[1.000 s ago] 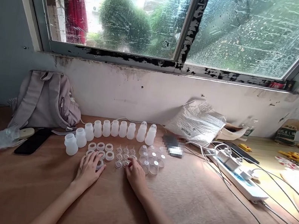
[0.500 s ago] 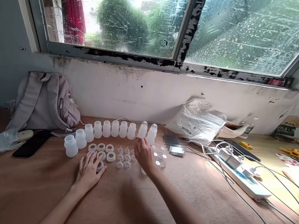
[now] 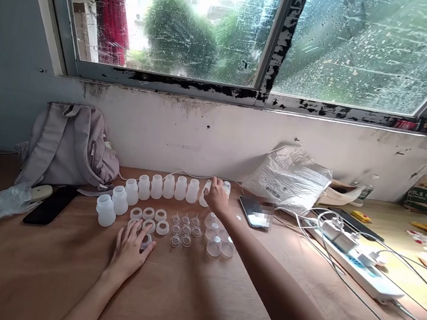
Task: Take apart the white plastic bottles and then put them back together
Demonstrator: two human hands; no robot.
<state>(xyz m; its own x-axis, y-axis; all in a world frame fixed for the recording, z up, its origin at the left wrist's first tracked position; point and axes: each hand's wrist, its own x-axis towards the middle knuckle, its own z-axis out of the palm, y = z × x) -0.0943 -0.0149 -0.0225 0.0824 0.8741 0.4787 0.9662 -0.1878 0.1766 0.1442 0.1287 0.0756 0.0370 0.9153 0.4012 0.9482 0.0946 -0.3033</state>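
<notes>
My right hand (image 3: 217,195) is at the top of a small frosted baby bottle (image 3: 202,199) near the right end of a curved row, its fingers closed around the domed top. Partly behind it stands another capped bottle (image 3: 227,188); several uncapped bottles (image 3: 168,187) continue leftward. My left hand (image 3: 130,251) rests on the table with fingers spread, touching a white screw ring (image 3: 146,241). Beyond those fingers lie more screw rings (image 3: 149,213). Clear bottle teats (image 3: 185,230) sit in rows between my hands. Transparent dome caps (image 3: 214,246) lie beside my right forearm.
A grey backpack (image 3: 70,147), a black phone (image 3: 50,206) and a plastic bag (image 3: 0,209) are on the left. Rightward are a lit phone (image 3: 256,213), a silver padded bag (image 3: 290,175), and a white power strip (image 3: 363,267) with trailing cables. The window wall bounds the back.
My right hand has moved up and away from me, from in front of the row to a bottle's domed top. My left hand stays by the rings. The view has shifted slightly.
</notes>
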